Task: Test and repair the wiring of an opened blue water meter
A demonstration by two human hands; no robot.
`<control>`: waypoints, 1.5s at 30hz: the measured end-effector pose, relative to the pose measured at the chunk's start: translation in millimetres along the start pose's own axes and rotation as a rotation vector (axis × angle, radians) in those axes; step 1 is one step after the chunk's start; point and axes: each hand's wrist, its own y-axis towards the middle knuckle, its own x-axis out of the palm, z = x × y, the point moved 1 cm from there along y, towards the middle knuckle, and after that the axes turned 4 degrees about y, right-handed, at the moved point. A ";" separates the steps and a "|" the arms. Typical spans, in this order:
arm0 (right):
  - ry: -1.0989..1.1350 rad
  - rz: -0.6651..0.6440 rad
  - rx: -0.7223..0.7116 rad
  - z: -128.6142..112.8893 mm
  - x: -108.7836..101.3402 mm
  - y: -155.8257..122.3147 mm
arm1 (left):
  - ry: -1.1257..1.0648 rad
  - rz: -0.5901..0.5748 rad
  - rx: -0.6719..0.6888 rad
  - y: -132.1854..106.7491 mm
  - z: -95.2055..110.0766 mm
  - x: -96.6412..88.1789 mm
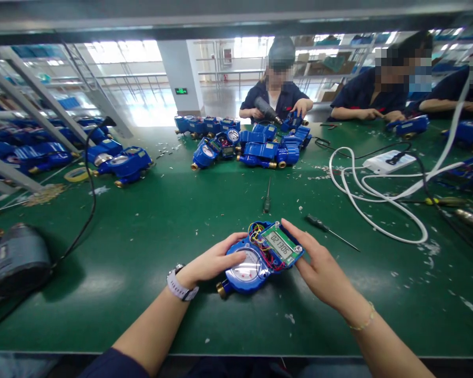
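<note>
A blue water meter [242, 283] with a brass threaded end rests on the green table in front of me. Its electronics housing is uncovered, showing a green circuit board [279, 244] with a lit digit display and coloured wires [256, 233]. My left hand [216, 260] grips the meter's left side, thumb on the round dial and fingers behind it. At the other side, my right hand [319, 265] holds the edge of the housing beside the board, its fingertips partly hidden. Beyond the meter lie a screwdriver [267, 203] and, to its right, a second screwdriver [319, 224].
More blue meters [260, 149] are grouped at the table's far side, others [126, 163] at left. A heat gun [21, 262] lies near left. White cable [355, 194] loops by a power strip [390, 161]. Co-workers [278, 97] sit opposite; one holds a heat gun.
</note>
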 end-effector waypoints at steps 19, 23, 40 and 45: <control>0.750 0.351 0.473 16.8 57.5 -41.9 | 0.787 0.314 0.421 27.2 75.3 5.8; 0.983 0.469 0.576 13.5 75.7 -54.0 | 1.072 0.205 0.325 41.6 92.9 12.8; 1.120 0.390 0.584 5.5 114.5 -62.6 | 0.104 0.561 0.344 42.6 39.3 -22.9; 1.116 0.405 0.567 6.9 117.5 -61.9 | -0.281 0.142 0.001 27.5 -5.6 -11.6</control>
